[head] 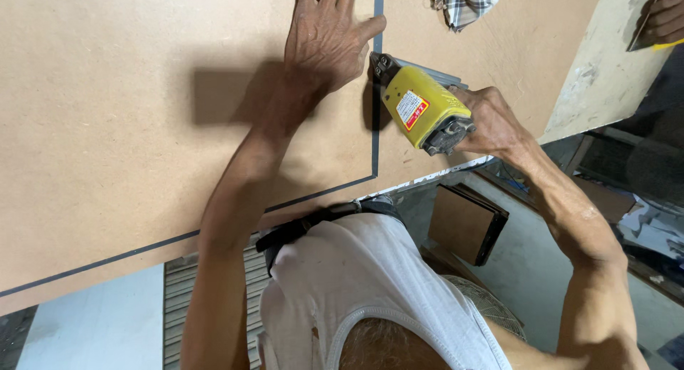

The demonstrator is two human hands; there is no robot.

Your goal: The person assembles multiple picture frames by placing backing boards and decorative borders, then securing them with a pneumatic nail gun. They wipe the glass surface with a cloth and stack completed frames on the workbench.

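Observation:
My left hand [328, 35] lies flat, fingers spread, on a large brown fibreboard panel [128, 128], right beside a dark narrow seam [375, 128] that runs down the board. My right hand [491, 121] is closed around the grip of a yellow pneumatic nail gun [420, 108]. The gun's dark nose [379, 65] rests against the seam, just to the right of my left thumb. A second dark line [178, 238] runs off to the lower left from the seam's corner.
A checked cloth [467, 1] lies on the board at the top. Another person's hand [666, 15] holds a flat dark tool over a pale board at the top right. Below the panel's edge stand stacked brown boards [464, 224] and a fan grille [491, 306].

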